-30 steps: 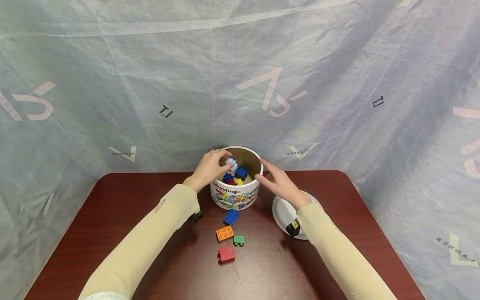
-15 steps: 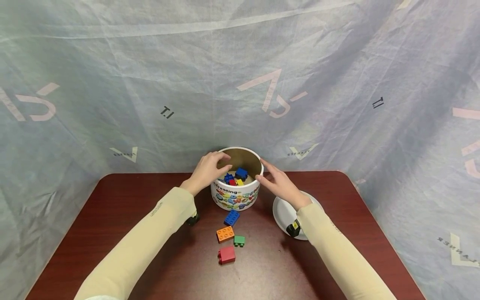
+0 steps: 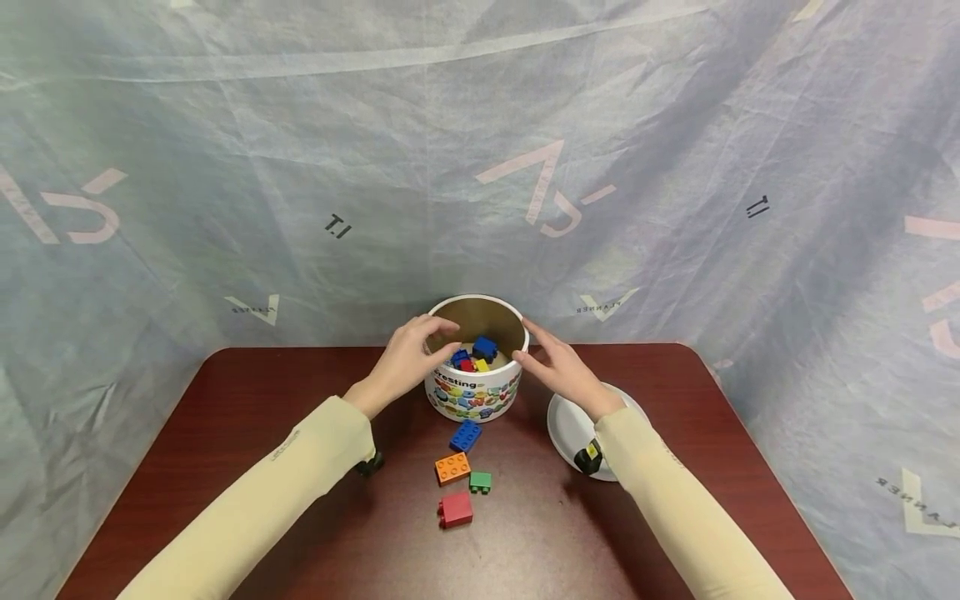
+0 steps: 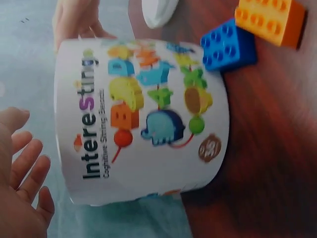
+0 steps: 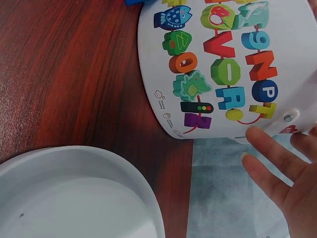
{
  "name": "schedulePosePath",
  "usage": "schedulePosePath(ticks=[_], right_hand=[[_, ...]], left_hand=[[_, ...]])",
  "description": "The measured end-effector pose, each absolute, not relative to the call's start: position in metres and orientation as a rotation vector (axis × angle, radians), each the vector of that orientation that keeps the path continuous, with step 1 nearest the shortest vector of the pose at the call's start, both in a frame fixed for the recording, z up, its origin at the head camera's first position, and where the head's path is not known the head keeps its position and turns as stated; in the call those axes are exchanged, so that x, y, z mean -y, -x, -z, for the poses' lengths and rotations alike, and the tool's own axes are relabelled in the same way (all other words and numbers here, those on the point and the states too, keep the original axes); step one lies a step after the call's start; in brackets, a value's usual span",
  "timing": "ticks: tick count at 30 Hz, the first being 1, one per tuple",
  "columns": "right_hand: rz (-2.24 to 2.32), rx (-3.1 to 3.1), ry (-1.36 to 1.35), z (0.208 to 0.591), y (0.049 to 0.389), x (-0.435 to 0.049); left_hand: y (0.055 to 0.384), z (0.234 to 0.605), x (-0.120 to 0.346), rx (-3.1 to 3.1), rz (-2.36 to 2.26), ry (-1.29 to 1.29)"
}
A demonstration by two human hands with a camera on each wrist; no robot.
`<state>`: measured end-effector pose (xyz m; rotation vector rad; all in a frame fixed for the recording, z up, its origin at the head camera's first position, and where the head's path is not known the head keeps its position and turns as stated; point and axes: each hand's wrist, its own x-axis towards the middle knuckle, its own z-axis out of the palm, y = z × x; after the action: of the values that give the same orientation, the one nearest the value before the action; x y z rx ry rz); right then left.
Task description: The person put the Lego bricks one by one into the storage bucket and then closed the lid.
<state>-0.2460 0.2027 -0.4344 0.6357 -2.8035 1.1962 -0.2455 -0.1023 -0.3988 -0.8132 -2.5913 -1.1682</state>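
grey printed cloth [image 3: 420, 150] behind a dark reddish-brown table [image 3: 525, 546]

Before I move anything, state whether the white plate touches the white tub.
Apart. The right wrist view shows red-brown tabletop between plate and tub.

Partly hidden from you, or cut off
At the worktop's [image 3: 172, 467] far edge, your left hand [image 3: 399, 360] covers part of the tub [image 3: 476, 398], whose near wall hides the lower parts of the loose pieces [image 3: 467, 364] inside (you cannot count them). Toward the worktop's right edge, your right hand [image 3: 561, 372] and its sleeve block part of the white plate [image 3: 573, 433]. The head view crops the worktop's near edge and both sleeves [image 3: 255, 508]. Your left-wrist view clips the orange block [image 4: 271, 21]; your right-wrist view leaves tiny print on the tub unreadable.
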Motion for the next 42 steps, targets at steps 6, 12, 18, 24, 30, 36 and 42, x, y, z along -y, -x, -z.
schedulePosePath(ticks=[6, 12, 18, 24, 30, 36, 42], right_hand=[[-1.209, 2.794, -0.646, 0.435, 0.246, -0.203], [-1.214, 2.781, -0.659, 0.435, 0.246, -0.203], [-1.205, 2.802, -0.635, 0.434, 0.246, -0.202], [-1.205, 2.814, -0.621, 0.434, 0.246, -0.202], [-1.2, 2.798, -0.627, 0.435, 0.247, -0.202], [-1.168, 2.786, -0.644, 0.434, 0.249, -0.202], [-1.175, 2.787, -0.632, 0.435, 0.249, -0.203]], left_hand=[[0.223, 0.403, 0.107, 2.559, 1.22, 0.86], [0.205, 0.405, 0.112, 2.527, 1.233, 0.885], [0.188, 0.413, 0.121, 2.516, 1.243, 0.909], [0.172, 0.426, 0.13, 2.559, 1.264, 0.905], [0.159, 0.444, 0.133, 2.591, 1.261, 0.95], [0.146, 0.467, 0.131, 2.644, 1.254, 1.004], [0.134, 0.486, 0.129, 2.683, 1.295, 1.09]])
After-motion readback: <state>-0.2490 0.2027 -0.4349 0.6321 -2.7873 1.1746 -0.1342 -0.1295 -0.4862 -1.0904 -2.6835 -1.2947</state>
